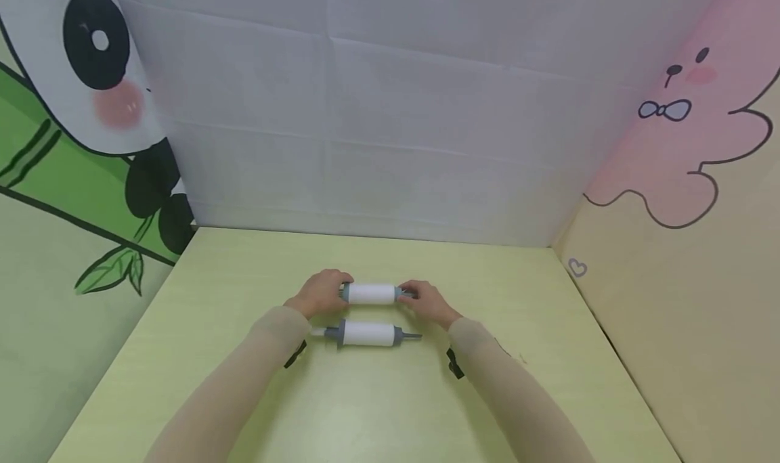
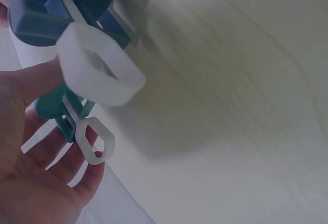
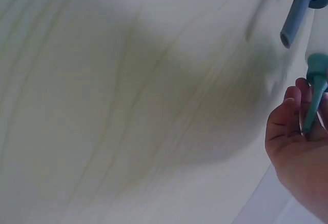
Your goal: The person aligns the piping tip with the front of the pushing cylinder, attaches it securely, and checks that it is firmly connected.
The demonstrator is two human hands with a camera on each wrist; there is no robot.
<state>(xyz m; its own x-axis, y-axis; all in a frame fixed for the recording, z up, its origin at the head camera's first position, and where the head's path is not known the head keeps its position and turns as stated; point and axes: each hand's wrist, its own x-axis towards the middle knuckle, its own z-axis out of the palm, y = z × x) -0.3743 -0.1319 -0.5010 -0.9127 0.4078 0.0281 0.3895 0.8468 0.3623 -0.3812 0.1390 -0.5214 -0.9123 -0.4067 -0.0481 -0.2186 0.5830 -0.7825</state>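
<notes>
A toy syringe with a white barrel and teal ends (image 1: 372, 294) lies crosswise between both hands. My left hand (image 1: 321, 292) holds its left end, thumb on the near side. In the left wrist view, a white ring handle (image 2: 108, 141) sticks out past those fingers. At the other end, my right hand (image 1: 431, 302) pinches around the teal tip (image 3: 314, 106). Nearer to me lies a second toy syringe with grey-blue ends (image 1: 368, 333), parallel to the first and touched by neither hand. Its white ring handle (image 2: 77, 65) points left, its thin nozzle (image 3: 295, 21) right.
Both syringes are over a pale wood-grain table (image 1: 378, 409). A white sheet (image 1: 390, 124) rises behind its far edge. Side panels carry a cartoon panda (image 1: 55, 91) on the left and a pink cartoon animal (image 1: 682, 151) on the right.
</notes>
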